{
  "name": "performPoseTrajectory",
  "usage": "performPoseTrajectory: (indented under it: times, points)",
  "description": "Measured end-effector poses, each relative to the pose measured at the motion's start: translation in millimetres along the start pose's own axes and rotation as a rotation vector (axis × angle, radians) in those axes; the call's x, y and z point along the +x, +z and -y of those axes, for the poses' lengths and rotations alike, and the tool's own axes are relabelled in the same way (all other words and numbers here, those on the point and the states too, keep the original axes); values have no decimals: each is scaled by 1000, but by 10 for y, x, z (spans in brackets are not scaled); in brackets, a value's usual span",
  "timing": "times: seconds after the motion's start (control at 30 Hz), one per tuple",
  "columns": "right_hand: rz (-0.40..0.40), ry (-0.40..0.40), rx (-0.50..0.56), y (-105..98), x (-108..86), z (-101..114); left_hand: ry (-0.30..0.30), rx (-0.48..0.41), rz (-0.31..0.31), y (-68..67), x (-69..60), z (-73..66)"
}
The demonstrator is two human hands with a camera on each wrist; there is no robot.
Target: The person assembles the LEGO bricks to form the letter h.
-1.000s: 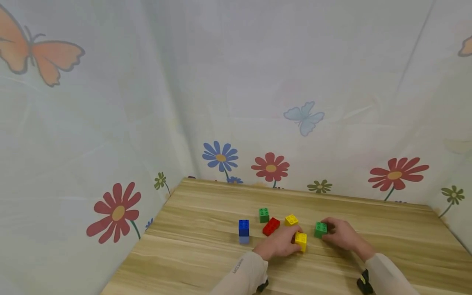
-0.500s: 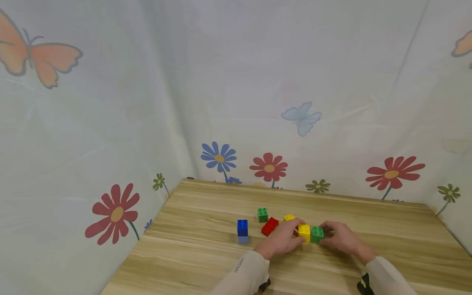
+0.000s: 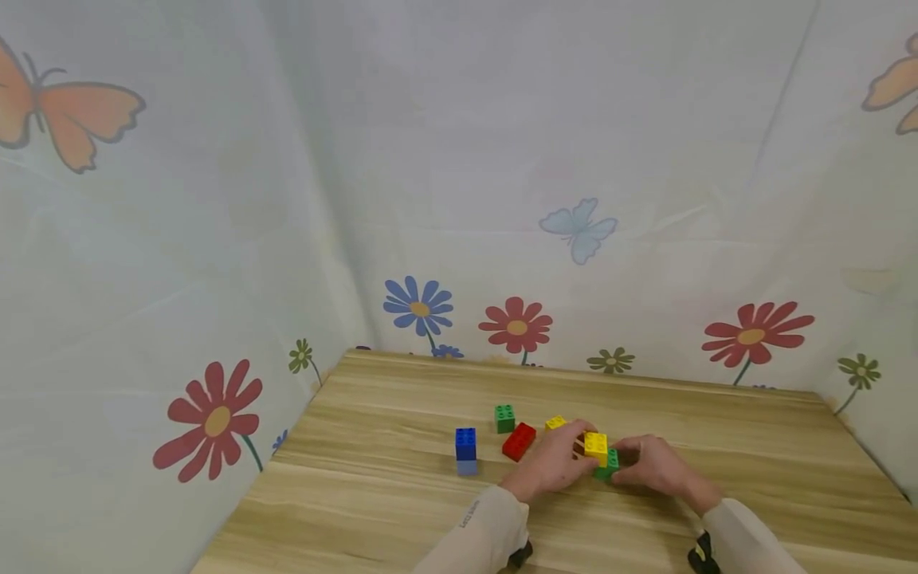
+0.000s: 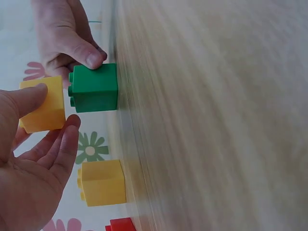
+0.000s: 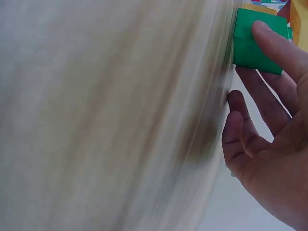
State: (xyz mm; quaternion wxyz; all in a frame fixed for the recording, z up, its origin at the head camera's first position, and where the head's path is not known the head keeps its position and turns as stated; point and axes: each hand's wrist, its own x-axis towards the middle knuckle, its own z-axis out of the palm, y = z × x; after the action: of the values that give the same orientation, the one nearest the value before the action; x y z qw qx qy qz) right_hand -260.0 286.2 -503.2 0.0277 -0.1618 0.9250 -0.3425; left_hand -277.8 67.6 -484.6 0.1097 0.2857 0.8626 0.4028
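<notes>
My left hand (image 3: pixel 555 462) pinches a yellow toy brick (image 4: pixel 45 106) between thumb and fingers. The brick is held just above the studs of a green toy brick (image 4: pixel 96 87), with a small gap between them in the left wrist view. My right hand (image 3: pixel 660 466) grips that green brick low at the table; in the right wrist view its thumb lies on the near face of the green brick (image 5: pixel 260 41). From the head, the yellow brick (image 3: pixel 596 447) partly covers the green one (image 3: pixel 607 466).
A second yellow brick (image 3: pixel 555 422) stands behind my left hand. Left of it lie a red brick (image 3: pixel 519 442), another green brick (image 3: pixel 505 418) and a dark blue brick (image 3: pixel 465 443) above a light blue one (image 3: pixel 467 467). The wooden table (image 3: pixel 344 494) meets a flowered curtain.
The right hand has brought the green brick left toward the yellow one. The left hand has raised the yellow brick from beside the green one to above it. The view has shifted slightly.
</notes>
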Motion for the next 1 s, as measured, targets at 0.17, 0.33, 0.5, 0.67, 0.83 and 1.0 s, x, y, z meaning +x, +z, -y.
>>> performPoseTrajectory:
  times: [0.17, 0.33, 0.5, 0.67, 0.83, 1.0]
  points:
    - [32, 0, 38, -5, 6, -16, 0, -17, 13, 10, 12, -5]
    - [60, -13, 96, -12, 17, -38, 17, -22, 17, 29, 30, -6]
    - [72, -38, 127, -13, 17, -52, 45, -27, 23, 40, 53, -15]
    - [85, -81, 159, -16, 21, -80, 75, -18, 23, 48, 87, -20]
    - [101, -103, 172, -16, 22, -90, 64, -20, 20, 67, 114, -17]
    - [107, -112, 182, -28, 28, -73, 57, -15, 9, 84, 150, -16]
